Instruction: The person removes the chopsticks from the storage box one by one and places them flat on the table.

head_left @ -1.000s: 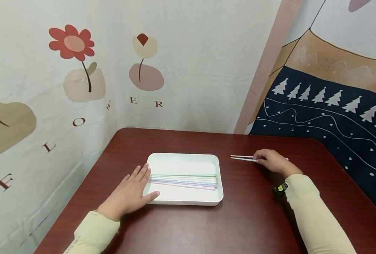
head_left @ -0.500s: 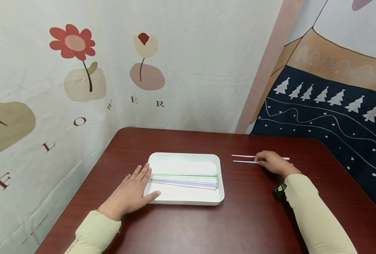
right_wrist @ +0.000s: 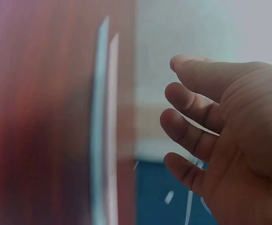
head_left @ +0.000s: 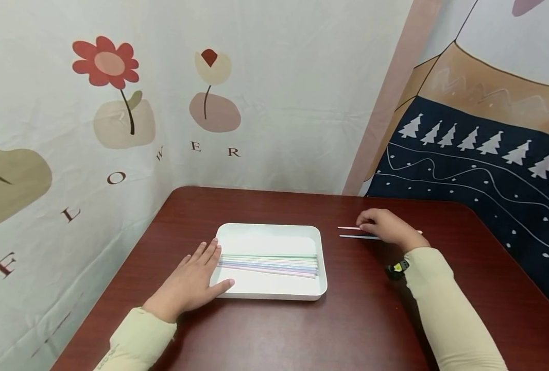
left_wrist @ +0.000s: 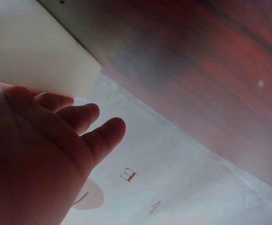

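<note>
My left hand (head_left: 186, 283) rests with spread fingers on the left rim of a white rectangular tray (head_left: 274, 296). In the left wrist view the fingers lie along the tray's underside edge (left_wrist: 37, 51). Several pastel straws (head_left: 270, 265) lie side by side across the tray, in green, blue and purple tones. Two more straws lie apart on the table to the right, one pink (head_left: 347, 228) and one light blue (head_left: 358, 237). Above them hovers my right hand (head_left: 388, 226). The right wrist view shows its fingers loosely bent, holding nothing, apart from the blue straw (right_wrist: 97, 122) and pink straw (right_wrist: 111, 122).
The dark red-brown table (head_left: 274, 335) has rounded far corners. A light cloth with flower prints (head_left: 274, 103) hangs behind and to the left. A dark blue cloth with white trees (head_left: 464, 170) hangs at the right.
The right hand first held the two straws close together. It spread them apart, then let go, rising and shifting left above them. The left hand and tray stay put.
</note>
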`<state>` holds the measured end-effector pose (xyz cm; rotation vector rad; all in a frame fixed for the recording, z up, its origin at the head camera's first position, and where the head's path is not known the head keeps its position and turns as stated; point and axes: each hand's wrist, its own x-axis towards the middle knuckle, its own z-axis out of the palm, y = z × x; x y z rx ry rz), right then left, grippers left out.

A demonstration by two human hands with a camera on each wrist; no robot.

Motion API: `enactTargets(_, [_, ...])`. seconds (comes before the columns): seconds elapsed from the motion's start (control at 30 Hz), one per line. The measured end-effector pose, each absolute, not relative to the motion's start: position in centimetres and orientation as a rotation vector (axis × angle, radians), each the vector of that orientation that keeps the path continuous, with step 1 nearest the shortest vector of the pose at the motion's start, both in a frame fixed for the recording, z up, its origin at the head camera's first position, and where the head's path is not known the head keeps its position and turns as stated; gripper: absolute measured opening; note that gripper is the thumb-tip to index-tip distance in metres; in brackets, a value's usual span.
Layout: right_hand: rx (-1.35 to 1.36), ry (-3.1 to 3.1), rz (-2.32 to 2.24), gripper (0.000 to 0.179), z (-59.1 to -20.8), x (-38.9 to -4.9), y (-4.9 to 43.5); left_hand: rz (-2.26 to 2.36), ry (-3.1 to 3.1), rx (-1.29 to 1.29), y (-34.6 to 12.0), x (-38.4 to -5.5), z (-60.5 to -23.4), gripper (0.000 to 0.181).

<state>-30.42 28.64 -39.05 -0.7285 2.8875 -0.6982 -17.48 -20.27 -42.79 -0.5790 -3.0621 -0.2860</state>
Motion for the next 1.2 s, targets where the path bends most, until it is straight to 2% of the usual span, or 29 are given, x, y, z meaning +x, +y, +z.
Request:
enactTargets(0.23, [-0.884,2.839,-0.772,0.011,-37.2,-30.1,21.0,-0.310,-3.085,-0.569,-20.4,-17.5,-42.8,0.099])
enactTargets(0.53, [-0.986,2.683,-0.874,0.014,-37.7,-29.8,12.9,-0.314,-3.094,-0.571,-20.3,-17.5,-42.7,0.101])
enactTargets(0.97, [-0.977,2.466,-0.997,0.003,-40.8,-30.0,7.8,-0.320,-3.109,-0.561,-20.1,-17.5,-42.5,0.097])
enactTargets(1.2, [-1.013,2.470,-0.863,0.007,-42.2,-30.0,7.2,-0.267,-3.088,-0.576,-20.2,-17.6,-42.5,0.098])
